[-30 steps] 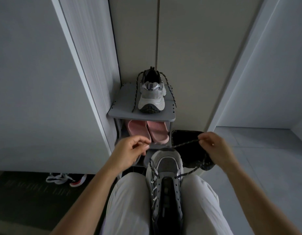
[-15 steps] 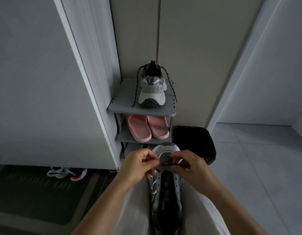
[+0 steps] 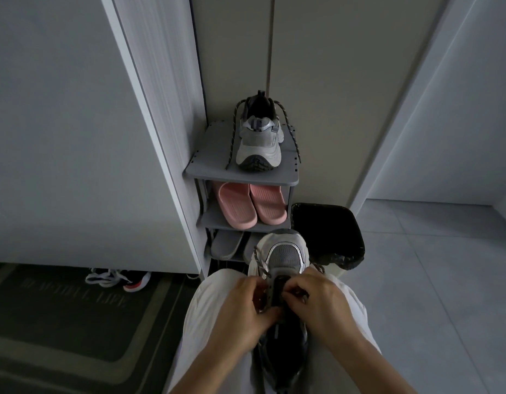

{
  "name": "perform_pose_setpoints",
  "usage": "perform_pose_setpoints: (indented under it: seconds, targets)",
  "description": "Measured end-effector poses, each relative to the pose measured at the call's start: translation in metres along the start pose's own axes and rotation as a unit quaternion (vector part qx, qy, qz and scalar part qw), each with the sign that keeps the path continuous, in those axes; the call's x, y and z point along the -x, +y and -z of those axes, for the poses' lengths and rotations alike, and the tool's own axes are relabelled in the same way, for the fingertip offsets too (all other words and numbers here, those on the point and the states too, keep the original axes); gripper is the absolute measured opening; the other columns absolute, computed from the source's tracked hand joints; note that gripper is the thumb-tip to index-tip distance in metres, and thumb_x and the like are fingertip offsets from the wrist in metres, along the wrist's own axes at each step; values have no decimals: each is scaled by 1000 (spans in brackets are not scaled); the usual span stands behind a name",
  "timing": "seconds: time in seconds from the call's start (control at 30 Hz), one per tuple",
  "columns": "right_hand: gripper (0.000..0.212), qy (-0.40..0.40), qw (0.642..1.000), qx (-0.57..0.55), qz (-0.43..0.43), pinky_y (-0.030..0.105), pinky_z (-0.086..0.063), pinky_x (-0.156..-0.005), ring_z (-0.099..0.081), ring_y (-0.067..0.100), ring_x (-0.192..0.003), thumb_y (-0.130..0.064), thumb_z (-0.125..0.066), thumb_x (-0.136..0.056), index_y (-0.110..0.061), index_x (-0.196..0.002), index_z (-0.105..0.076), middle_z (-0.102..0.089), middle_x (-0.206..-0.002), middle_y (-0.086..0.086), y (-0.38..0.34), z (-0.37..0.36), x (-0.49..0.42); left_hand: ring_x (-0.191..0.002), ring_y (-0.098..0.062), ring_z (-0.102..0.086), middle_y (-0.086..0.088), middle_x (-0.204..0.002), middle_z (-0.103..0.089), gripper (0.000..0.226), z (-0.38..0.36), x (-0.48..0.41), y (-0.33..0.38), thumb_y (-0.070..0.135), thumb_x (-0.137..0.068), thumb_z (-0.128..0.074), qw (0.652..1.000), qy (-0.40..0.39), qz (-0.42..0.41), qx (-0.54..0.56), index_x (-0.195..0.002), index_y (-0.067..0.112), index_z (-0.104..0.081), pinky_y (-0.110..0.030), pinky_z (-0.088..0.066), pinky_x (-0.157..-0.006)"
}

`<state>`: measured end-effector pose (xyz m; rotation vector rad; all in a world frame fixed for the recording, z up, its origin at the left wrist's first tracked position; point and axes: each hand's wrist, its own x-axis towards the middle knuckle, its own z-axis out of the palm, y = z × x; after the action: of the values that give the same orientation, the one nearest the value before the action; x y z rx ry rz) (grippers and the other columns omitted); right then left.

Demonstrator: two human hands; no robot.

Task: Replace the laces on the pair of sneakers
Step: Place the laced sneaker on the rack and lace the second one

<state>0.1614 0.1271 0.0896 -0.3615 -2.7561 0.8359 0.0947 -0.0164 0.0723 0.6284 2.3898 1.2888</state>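
Both forearms are brought in from 6 o'clock and meet over the lap. The left hand (image 3: 240, 311) and right hand (image 3: 320, 302) are held knuckles-up, fingers curled tight. A speckled rope lace (image 3: 257, 261) is pinched by each hand at the eyelets of a grey mesh sneaker (image 3: 284, 257), which is laid between the thighs with its rounded toe towards 12 o'clock. Further towards 12 o'clock, the matching second sneaker (image 3: 259, 146) is stood on the top of a grey shelf (image 3: 206, 163), above ribbed pink slippers (image 3: 237, 206).
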Motion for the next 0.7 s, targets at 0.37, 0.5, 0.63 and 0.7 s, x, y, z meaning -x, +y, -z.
perform_pose_setpoints:
  seconds: [0.37,0.5,0.63,0.7]
  targets:
    - [13,90,995,-30,5,32,-49,-58,-55,13,-66,-32,-63,-72,-20,-71,-67,-48,-74,-12,6,-38,-4,-79,6,-65,18,-87,-69,32,2,1,-12,-3,-80,-63,985,39,45,162,-100,21,-69,-6,-46,-69]
    - [15,111,988,-109,7,39,-50,-65,-51,2,-73,-39,-57,-74,-26,-74,-64,-46,-75,-24,10,-45,-1,-83,2,-66,16,-88,-71,34,0,3,-14,-5,-81,-60,978,38,57,198,-97,24,-69,-9,-47,-71]
    - [19,120,988,-93,-9,36,-49,-66,-48,2,-76,-40,-55,-75,-25,-72,-66,-46,-74,-21,6,-51,-1,-84,1,-66,14,-89,-72,35,-1,4,-13,-3,-81,-60,977,43,50,201,-95,28,-68,-11,-49,-73]
    - [22,127,989,-73,-14,30,-47,-68,-46,3,-76,-40,-54,-73,-23,-71,-67,-47,-75,-18,4,-54,-2,-83,1,-66,12,-88,-72,33,-2,4,-13,-2,-82,-61,976,44,54,207,-96,26,-68,-10,-48,-72]
